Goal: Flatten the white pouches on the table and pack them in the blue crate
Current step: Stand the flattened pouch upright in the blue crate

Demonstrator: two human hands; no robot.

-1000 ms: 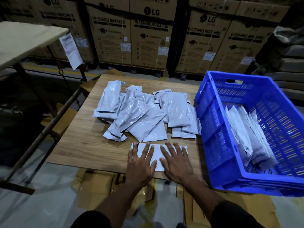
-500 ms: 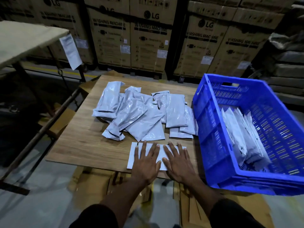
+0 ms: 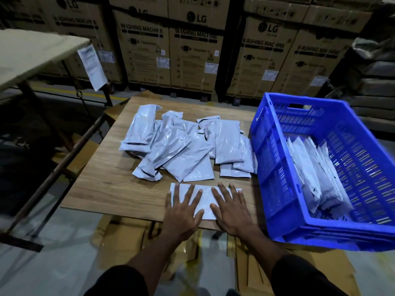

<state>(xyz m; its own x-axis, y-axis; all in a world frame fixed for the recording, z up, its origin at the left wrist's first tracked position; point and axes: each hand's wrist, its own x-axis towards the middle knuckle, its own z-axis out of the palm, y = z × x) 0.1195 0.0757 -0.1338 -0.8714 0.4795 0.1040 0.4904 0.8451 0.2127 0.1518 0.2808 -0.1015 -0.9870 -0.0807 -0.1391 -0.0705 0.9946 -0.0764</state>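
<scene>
Cardboard boxes (image 3: 192, 50) stacked behind the table: "LG" logo and "WASHING MACHINE" printed in black on several faces; small white stickers (image 3: 211, 67) on the boxes, print too small to read; hanging paper sheet (image 3: 92, 67) at left, text blurred, unreadable.

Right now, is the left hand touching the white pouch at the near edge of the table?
Touching. The head view shows the left hand spread flat on the white pouch, its fingers overlapping the pouch's left half.

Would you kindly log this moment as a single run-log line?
step: flattening | left hand and right hand: flat on white pouch at near table edge | pile: waiting | blue crate: partly filled
</scene>
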